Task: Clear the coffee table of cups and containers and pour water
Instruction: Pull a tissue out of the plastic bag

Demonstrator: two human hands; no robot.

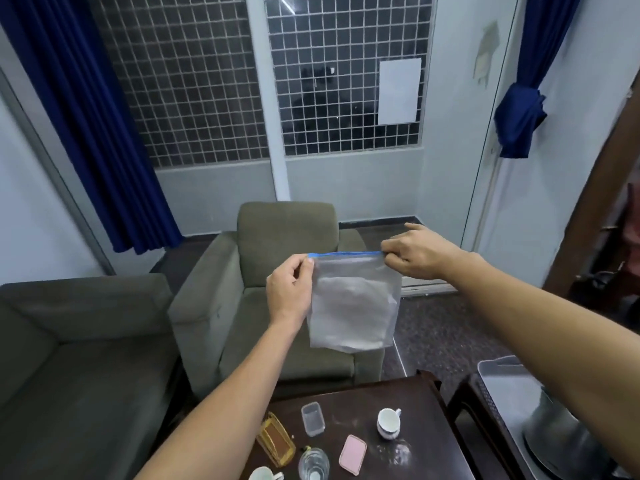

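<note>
I hold a clear zip bag (pixel 353 306) up in front of me with both arms stretched out, over the green armchair (pixel 277 271). My left hand (pixel 289 289) pinches the left end of the bag's blue seal strip (pixel 346 254) between thumb and fingers, and my right hand (pixel 419 254) pinches the right end, so the strip runs taut and level between them and the bag hangs down flat; something pale shows inside it, but I cannot tell what. Below my arms is the dark coffee table (pixel 426 403). On it stand a white cup (pixel 388 423) towards the right with its handle pointing away from me, a small clear plastic container (pixel 312 419) near the middle, an amber container (pixel 276 439) to its left, a pink lid (pixel 352 454) lying flat, and a clear glass (pixel 313 464) near the front edge. Another white cup (pixel 265 474) is cut off by the bottom edge. A second sofa (pixel 79 341) fills the left side, and a metal tray (pixel 512 389) sits on a stand at right
</note>
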